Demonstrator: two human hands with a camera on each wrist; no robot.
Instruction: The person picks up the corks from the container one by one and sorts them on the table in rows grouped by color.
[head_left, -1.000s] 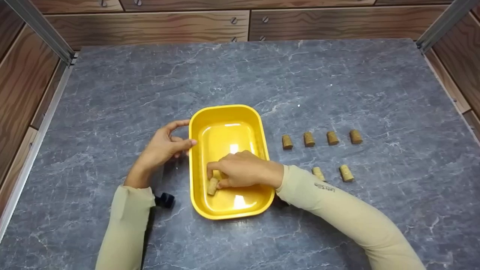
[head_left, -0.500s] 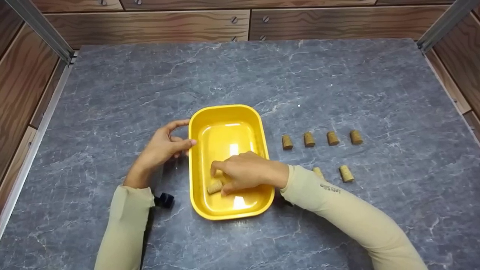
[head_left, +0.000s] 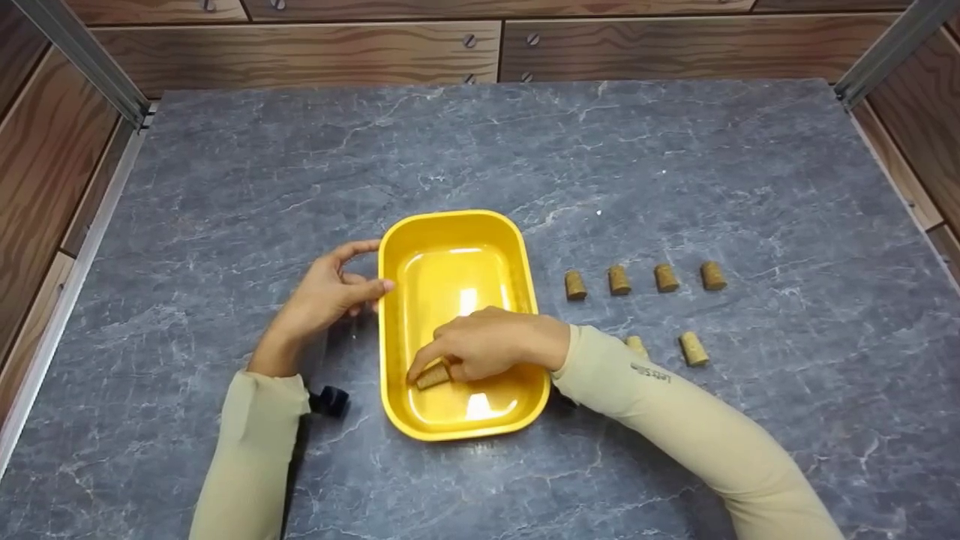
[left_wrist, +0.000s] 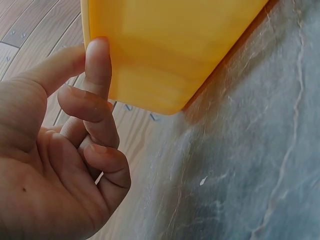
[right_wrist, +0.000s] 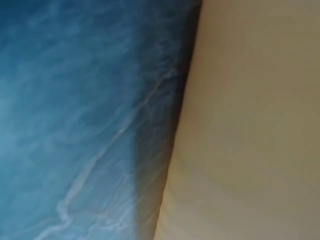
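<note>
A deep yellow plastic tray (head_left: 465, 435) with rounded corners stands in the middle of the table in the head view. My left hand (head_left: 326, 296) pinches its left rim, thumb over the edge and forefinger outside. In the left wrist view that hand (left_wrist: 75, 135) grips the tray's wall (left_wrist: 160, 60), the other fingers loosely curled beneath. Inside the tray, my right hand (head_left: 487, 345) pinches a small cork stopper (head_left: 433, 376) by its two ends between forefinger and thumb. The cork lies on its side near the tray's left wall. The right wrist view does not show the right hand.
Right of the tray, several darker corks (head_left: 619, 280) form a row. Nearer lie two paler corks; one pale cork (head_left: 694, 349) shows whole, the other (head_left: 637, 346) is partly behind the right sleeve. Wood-patterned panels (head_left: 300, 56) border the grey marbled table (head_left: 495, 150).
The cork in the tray has turned from nearly upright in view to lying crosswise. My right forefinger has reached round to its left end. The left hand and tray have stayed still.
</note>
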